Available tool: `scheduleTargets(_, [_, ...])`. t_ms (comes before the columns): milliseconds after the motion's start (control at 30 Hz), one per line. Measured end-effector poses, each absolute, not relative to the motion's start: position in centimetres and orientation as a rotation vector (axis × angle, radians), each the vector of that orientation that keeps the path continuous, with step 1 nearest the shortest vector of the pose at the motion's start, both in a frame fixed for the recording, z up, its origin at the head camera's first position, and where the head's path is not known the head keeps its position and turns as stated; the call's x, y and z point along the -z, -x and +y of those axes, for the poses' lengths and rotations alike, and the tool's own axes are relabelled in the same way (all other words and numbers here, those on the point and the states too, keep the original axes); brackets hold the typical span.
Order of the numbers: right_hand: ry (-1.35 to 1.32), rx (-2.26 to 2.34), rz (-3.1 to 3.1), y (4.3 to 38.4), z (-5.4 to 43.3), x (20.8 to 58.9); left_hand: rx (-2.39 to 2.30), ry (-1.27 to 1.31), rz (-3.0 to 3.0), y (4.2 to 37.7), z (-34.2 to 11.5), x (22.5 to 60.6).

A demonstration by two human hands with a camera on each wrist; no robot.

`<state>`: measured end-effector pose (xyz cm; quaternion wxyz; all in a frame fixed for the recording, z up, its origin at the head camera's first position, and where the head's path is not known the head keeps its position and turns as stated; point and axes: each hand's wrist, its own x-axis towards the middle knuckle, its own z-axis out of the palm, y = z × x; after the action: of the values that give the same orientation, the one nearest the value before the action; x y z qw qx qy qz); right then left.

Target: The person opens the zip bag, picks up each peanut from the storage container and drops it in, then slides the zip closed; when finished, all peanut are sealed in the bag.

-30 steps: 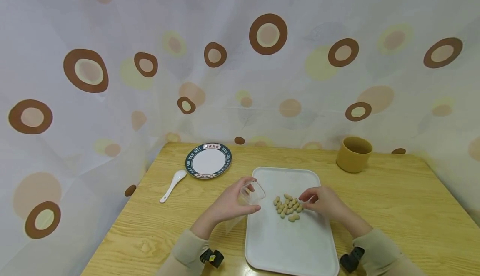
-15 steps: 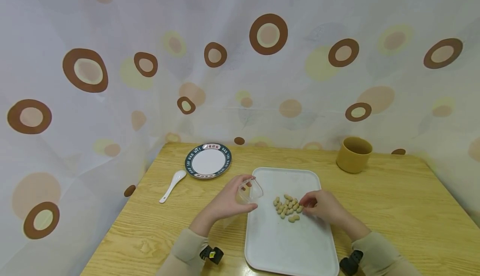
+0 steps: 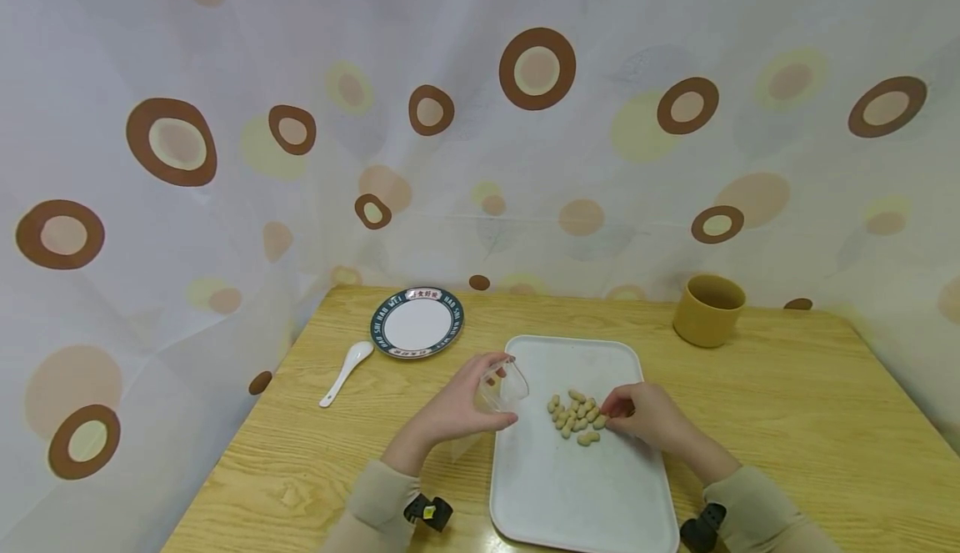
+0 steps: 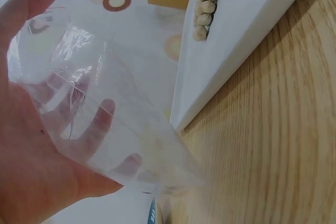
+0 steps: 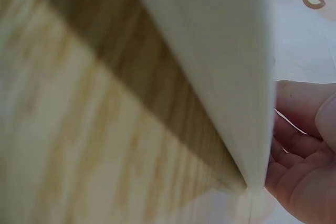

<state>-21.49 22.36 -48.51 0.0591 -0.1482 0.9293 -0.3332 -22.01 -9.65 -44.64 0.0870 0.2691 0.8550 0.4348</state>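
My left hand [image 3: 459, 403] grips a clear plastic bag [image 4: 121, 114] around its mouth, thumb on one side and fingers behind, keeping the mouth spread wide. The bag's pointed lower part hangs beside the tray, and I see no peanut in it. On the white tray [image 3: 585, 495] lies a small pile of unshelled peanuts [image 3: 567, 413]. At the pile's right edge, thumb and fingertips of my right hand [image 3: 648, 415] pinch a peanut [image 3: 600, 422]. In the right wrist view the tray's side [image 5: 226, 66] hides those fingertips.
A plate [image 3: 417, 324] with a dark patterned rim stands at the back left, a white spoon [image 3: 347, 372] beside it. Behind the tray to the right is a mustard-yellow cup [image 3: 708, 311]. The wooden table [image 3: 810, 403] meets a dotted cloth backdrop [image 3: 600, 161].
My right hand's fingers have come in from slightly apart and closed on a peanut at the pile's edge. The left hand and bag have shifted only slightly.
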Motion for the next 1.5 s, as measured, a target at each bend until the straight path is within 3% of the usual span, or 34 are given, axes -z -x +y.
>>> scheduleTargets(400, [0.375, 1.042, 2.792, 21.1, 22.6, 47.6, -1.279, -0.799, 2.538, 22.0, -9.5, 44.8])
scheduleTargets(833, [0.298, 1.244, 2.838, 20.6, 20.6, 43.7, -1.237, -0.814, 2.556, 21.8, -9.6, 44.6])
scheduleTargets(1500, [0.461, 1.437, 2.808, 19.8, 15.1, 40.7, -1.236, -0.793, 2.534, 21.5, -9.1, 44.0])
